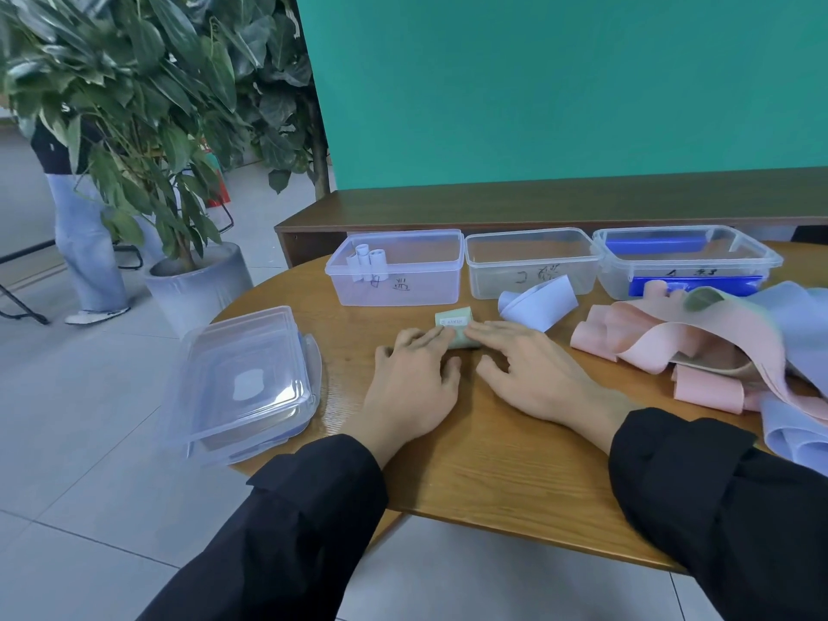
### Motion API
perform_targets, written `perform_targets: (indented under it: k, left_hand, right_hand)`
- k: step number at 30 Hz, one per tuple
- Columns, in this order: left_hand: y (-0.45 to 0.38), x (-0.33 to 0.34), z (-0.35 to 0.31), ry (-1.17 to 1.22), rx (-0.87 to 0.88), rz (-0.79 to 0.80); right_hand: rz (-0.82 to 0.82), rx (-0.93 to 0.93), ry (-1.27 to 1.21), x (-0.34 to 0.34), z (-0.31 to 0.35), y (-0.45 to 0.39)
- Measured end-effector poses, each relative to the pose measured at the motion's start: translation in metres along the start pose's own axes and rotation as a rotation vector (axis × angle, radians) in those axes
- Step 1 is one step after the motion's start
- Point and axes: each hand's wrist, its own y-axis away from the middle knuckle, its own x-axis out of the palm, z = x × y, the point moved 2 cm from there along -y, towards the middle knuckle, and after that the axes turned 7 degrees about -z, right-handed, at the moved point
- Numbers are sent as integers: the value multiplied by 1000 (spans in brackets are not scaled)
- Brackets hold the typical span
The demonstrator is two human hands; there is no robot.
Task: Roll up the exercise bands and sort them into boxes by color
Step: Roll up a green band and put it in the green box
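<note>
A round table (493, 477) holds three clear boxes (533, 262) and a pile of bands (699, 338). The left hand (412, 374) and right hand (537, 374) lie flat, fingers straight, pressing a small green roll (454, 322) in front of the boxes.

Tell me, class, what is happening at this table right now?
A person is rolling a pale green band on the round wooden table, the left hand and right hand pressing on the roll with fairly straight fingers. Three clear boxes stand behind: the left box holds two white rolls, the middle box looks empty, and the right box holds something blue. Loose pink bands and pale blue bands wait unrolled.
</note>
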Motion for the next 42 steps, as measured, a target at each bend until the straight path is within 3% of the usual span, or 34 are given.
perform_targets:
  k: [9, 20, 27, 32, 37, 42]
  left_hand:
    - [-14, 3, -3, -25, 81, -63]
    - [-34, 17, 1, 37, -6, -16]
    - [-42, 16, 7, 126, 26, -161]
    - [-48, 19, 8, 104, -67, -23]
    - [-57, 22, 16, 119, -95, 37]
    - [-63, 28, 16, 74, -107, 81]
  right_hand:
    - [87, 8, 49, 5, -6, -15]
    - [40, -75, 3, 16, -9, -26]
    - [92, -21, -5, 21, -15, -39]
    - [103, 3, -13, 25, -14, -52]
    - [-88, -67, -44, 21, -6, -51]
    - [-34, -30, -46, 26, -13, -57]
